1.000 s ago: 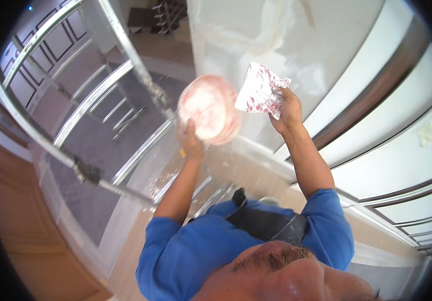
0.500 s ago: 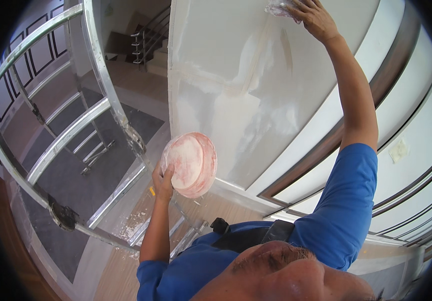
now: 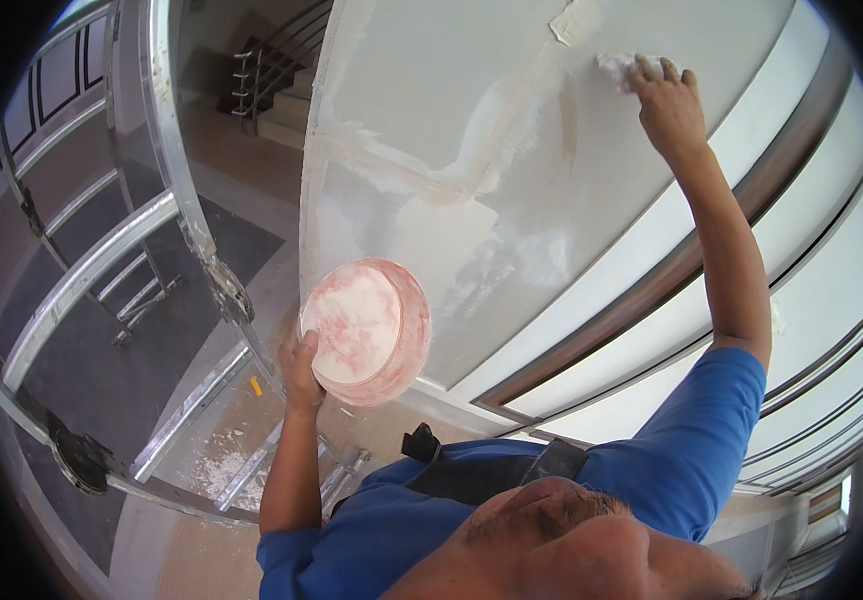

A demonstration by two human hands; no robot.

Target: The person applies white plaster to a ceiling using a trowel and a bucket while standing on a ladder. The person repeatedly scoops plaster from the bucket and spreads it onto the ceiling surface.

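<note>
My left hand [image 3: 301, 368] is closed on the rim of a round pink bowl [image 3: 413, 335] smeared with white plaster. The thumb lies over its near left edge. My right hand [image 3: 671, 105] reaches up at the upper right, fingers bent round a small whitish, plaster-smeared piece [image 3: 614, 72], whose exact kind I cannot make out. It is close to the grey wall board [image 3: 616, 190]; whether they touch is unclear. Left of that hand, a thick cream plaster patch [image 3: 576, 22] sits on the board. Smoother whitish plaster [image 3: 441, 235] spreads along the seams lower down.
A metal ladder [image 3: 166, 120] stands close on my left, its rungs near my left forearm. Dark curved trim [image 3: 641, 300] and white panels run along the right. Plaster crumbs [image 3: 219, 470] lie on the floor below. Stairs with a railing [image 3: 276, 60] show at the far left.
My right hand has moved down and right, away from the top edge, with the whitish piece in it. The cream patch now shows. The view has shifted slightly; the bowl stays in my left hand.
</note>
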